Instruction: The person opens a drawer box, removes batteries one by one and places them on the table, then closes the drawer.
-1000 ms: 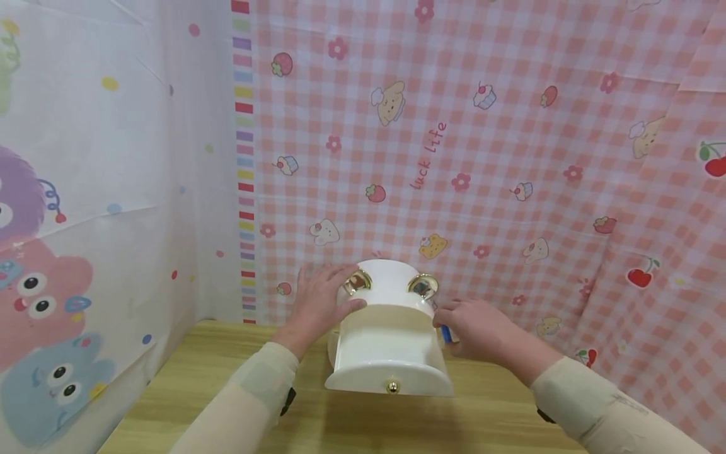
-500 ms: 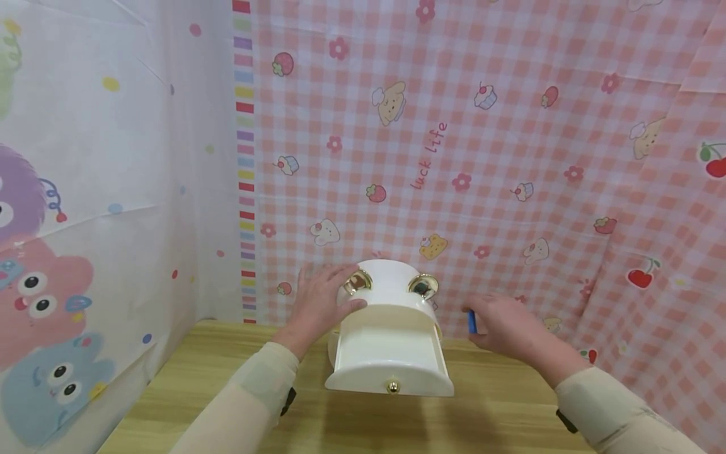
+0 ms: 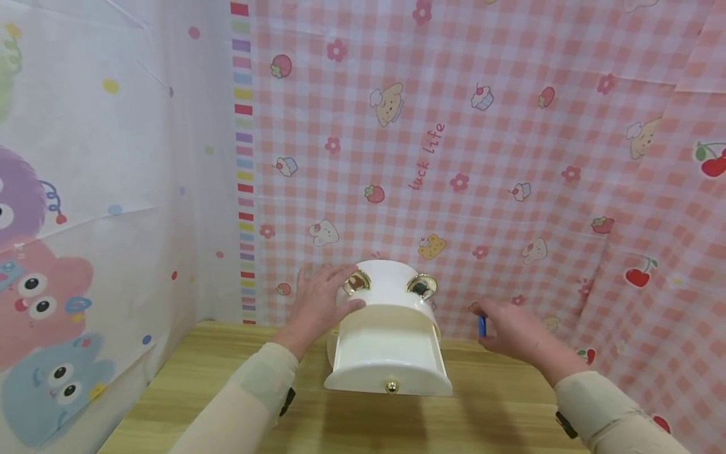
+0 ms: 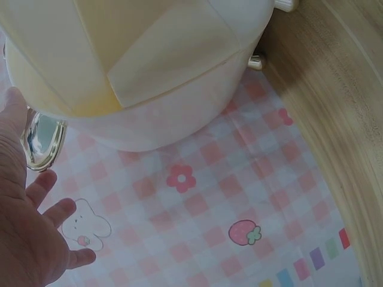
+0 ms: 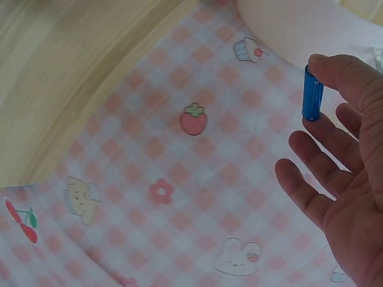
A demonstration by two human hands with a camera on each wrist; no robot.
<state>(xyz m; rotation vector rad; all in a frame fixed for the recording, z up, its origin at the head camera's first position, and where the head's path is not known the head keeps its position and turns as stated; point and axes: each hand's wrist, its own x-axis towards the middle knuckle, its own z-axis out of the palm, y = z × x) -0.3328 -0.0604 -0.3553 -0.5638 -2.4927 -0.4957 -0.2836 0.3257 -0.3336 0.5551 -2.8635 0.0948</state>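
Note:
A white rounded box [image 3: 388, 274] stands on the table with its drawer [image 3: 371, 378] pulled out toward me. The drawer front carries a small gold knob [image 3: 392, 386]. My left hand [image 3: 323, 302] rests against the box's upper left side, its thumb and fingers around the left gold ear-shaped piece [image 4: 45, 143]; in the left wrist view the other fingers are spread and fairly straight. To the right of the box, my right hand [image 3: 513, 328] pinches a small blue battery [image 5: 312, 92] endwise between thumb and a fingertip, apart from the box. The remaining fingers extend loosely.
A second gold ear-shaped piece [image 3: 422, 287] sits on the box's upper right. The wood-grain table [image 3: 227, 378] ends at a pink checked cloth [image 3: 351, 157] behind the box. A white cartoon-print cloth [image 3: 113, 176] hangs on the left.
My right hand has moved right, away from the box's right side, carrying the blue battery. The left hand, box and drawer have stayed in place.

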